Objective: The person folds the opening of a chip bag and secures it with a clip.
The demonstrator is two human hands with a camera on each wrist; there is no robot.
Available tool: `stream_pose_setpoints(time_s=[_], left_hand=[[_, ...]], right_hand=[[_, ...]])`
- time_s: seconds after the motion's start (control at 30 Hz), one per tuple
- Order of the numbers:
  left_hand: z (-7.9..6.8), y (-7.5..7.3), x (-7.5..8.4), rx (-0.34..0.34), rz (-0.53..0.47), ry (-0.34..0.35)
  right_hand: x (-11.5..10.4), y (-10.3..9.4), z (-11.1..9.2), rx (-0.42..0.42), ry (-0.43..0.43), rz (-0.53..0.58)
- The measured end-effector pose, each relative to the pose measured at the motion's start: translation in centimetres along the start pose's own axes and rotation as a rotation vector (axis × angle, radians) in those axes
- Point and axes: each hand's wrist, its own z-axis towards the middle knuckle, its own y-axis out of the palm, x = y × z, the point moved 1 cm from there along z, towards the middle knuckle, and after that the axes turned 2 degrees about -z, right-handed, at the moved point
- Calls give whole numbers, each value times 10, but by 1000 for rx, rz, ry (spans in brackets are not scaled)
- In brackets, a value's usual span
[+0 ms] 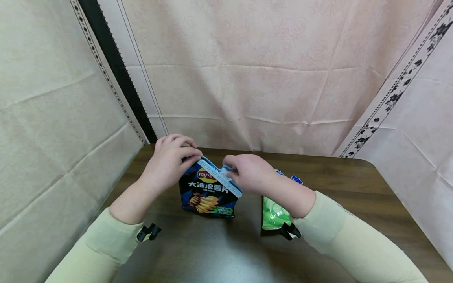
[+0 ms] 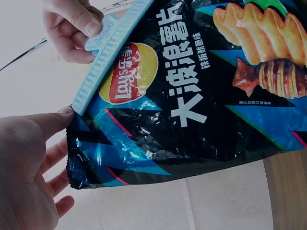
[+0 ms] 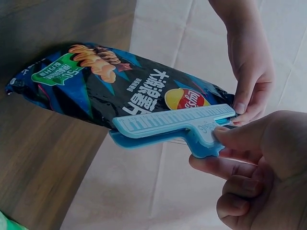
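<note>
A black and blue Lay's potato chip bag (image 1: 209,196) is held upright but tilted over the table. My left hand (image 1: 171,159) pinches its top corner, thumb in front and fingers behind, as the left wrist view shows (image 2: 29,167). Across the bag's top edge lies a light blue bag clip (image 1: 220,177). My right hand (image 1: 253,173) pinches the clip's handle between thumb and fingers. The right wrist view shows the clip (image 3: 175,122) with its two bars apart at the end away from the left hand. Whether the bag's whole top lies between the bars is hidden.
A green bag (image 1: 274,214) lies on the brown wooden table (image 1: 198,251), partly covered by my right forearm. Pale patterned cloth (image 1: 247,70) hangs behind the table and along both sides. A dark strap piece (image 1: 148,232) sits at each sleeve cuff.
</note>
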Motion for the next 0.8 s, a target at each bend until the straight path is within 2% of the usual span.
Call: stream_pose_setpoints(time_s=[0.43,0.8], left_hand=[[2,1,0,16,11,0],[3,5,-1,48,45,5]], right_hand=[[2,1,2,-13,36,-34],[8,3,4,-2,47,10]])
